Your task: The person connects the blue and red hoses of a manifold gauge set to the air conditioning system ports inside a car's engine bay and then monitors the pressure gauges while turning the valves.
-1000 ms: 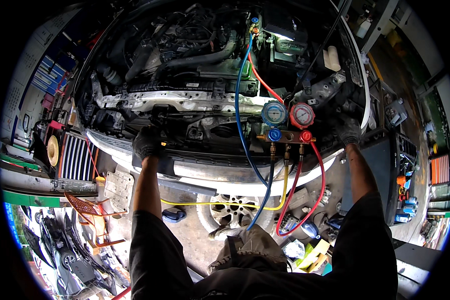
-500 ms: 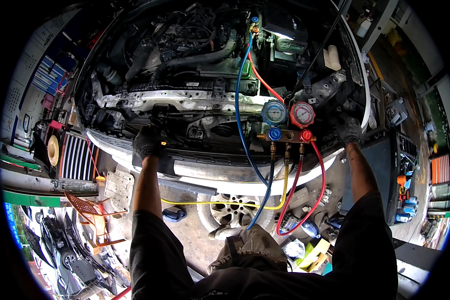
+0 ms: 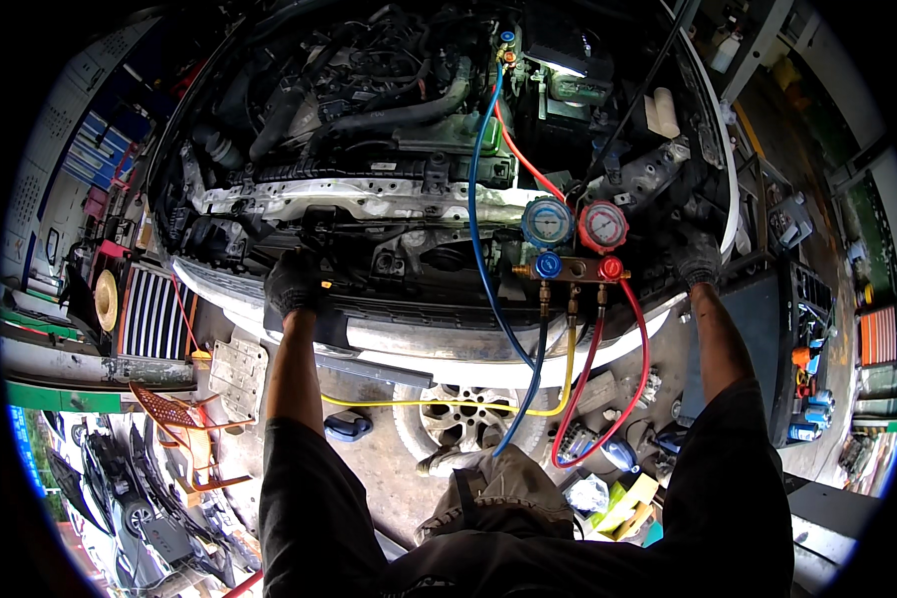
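Observation:
Both of my hands wear dark gloves and rest at the front of a car's open engine bay. My left hand [image 3: 293, 282] is on the upper edge of the front bumper [image 3: 419, 339], its fingers lost in shadow. On the other side, my right hand [image 3: 696, 259] reaches to the bay's right front corner, fingers also too dark to make out. Between them, nearer the right hand, hangs a manifold gauge set with a blue gauge [image 3: 546, 222] and a red gauge [image 3: 603, 227]. A blue hose [image 3: 474, 189], a red hose [image 3: 645, 329] and a yellow hose [image 3: 439, 405] run from it.
Below the bumper, a wheel [image 3: 468, 414] lies on the floor. An orange chair [image 3: 194, 439] stands at the left, near a straw hat [image 3: 106, 300]. A dark tool cart [image 3: 743, 349] with spray cans stands at the right. The hood prop rod [image 3: 643, 90] slants over the bay.

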A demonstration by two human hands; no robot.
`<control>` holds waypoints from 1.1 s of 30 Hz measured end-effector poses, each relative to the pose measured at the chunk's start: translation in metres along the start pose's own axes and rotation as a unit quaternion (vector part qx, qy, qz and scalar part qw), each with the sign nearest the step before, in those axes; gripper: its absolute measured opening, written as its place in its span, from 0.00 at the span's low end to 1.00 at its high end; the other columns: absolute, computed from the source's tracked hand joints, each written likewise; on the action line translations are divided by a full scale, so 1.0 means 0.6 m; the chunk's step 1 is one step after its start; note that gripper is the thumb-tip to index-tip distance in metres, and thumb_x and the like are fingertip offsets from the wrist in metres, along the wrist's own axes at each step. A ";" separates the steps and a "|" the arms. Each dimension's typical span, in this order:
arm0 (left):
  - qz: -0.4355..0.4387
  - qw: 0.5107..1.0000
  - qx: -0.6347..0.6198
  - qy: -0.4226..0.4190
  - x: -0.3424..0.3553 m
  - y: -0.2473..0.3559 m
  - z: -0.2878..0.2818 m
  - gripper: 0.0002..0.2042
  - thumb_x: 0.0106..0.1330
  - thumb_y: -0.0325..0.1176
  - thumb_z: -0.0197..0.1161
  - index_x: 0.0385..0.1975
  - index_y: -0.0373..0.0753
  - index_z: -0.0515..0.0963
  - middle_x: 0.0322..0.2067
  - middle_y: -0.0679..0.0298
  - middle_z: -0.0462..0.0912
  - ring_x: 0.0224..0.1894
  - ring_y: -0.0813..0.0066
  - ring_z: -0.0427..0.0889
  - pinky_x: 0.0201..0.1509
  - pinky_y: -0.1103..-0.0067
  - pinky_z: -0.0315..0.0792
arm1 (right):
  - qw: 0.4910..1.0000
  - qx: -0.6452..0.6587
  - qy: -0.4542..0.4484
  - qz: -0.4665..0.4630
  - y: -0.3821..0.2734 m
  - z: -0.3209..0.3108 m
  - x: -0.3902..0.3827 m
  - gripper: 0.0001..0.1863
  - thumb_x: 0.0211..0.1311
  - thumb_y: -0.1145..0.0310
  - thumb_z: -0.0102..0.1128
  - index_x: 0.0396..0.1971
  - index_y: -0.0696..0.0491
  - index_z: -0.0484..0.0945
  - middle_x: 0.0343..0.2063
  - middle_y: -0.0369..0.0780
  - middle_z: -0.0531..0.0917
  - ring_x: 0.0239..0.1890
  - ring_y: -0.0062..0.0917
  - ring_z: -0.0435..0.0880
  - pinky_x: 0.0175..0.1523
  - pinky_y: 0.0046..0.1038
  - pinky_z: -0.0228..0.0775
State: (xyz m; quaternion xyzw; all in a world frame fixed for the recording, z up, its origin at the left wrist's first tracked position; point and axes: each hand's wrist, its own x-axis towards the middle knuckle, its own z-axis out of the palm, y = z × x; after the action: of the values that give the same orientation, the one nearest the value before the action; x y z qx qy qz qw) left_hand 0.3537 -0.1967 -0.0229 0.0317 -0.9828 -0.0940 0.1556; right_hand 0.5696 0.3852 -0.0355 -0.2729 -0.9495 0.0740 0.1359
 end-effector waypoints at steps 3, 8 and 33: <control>0.001 1.000 0.000 0.001 0.000 0.000 -0.001 0.21 0.59 0.51 0.47 0.27 0.38 0.78 0.29 0.48 0.80 0.34 0.47 0.79 0.38 0.58 0.71 | 1.000 -0.006 0.003 0.002 -0.002 0.000 -0.001 0.18 0.49 0.56 0.57 0.41 0.45 0.80 0.40 0.45 0.80 0.45 0.40 0.77 0.50 0.36 0.68; -0.003 1.000 0.016 -0.005 0.000 0.000 0.001 0.22 0.59 0.52 0.46 0.27 0.37 0.78 0.29 0.47 0.80 0.34 0.46 0.79 0.38 0.58 0.71 | 1.000 -0.003 0.004 0.002 -0.003 -0.002 -0.002 0.17 0.49 0.57 0.57 0.40 0.44 0.80 0.41 0.44 0.80 0.45 0.39 0.77 0.51 0.35 0.68; -0.020 0.999 0.016 -0.027 0.002 0.001 -0.001 0.22 0.59 0.52 0.46 0.28 0.37 0.78 0.31 0.47 0.79 0.36 0.46 0.78 0.40 0.58 0.70 | 1.000 -0.002 0.016 -0.002 -0.005 -0.003 -0.001 0.17 0.49 0.55 0.57 0.40 0.44 0.80 0.41 0.43 0.80 0.45 0.39 0.78 0.50 0.35 0.69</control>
State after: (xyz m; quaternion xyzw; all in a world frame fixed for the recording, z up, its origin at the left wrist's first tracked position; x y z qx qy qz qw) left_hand 0.3527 -0.1966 -0.0218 0.0515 -0.9873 -0.0820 0.1262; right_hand 0.5693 0.3825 -0.0334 -0.2725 -0.9479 0.0674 0.1507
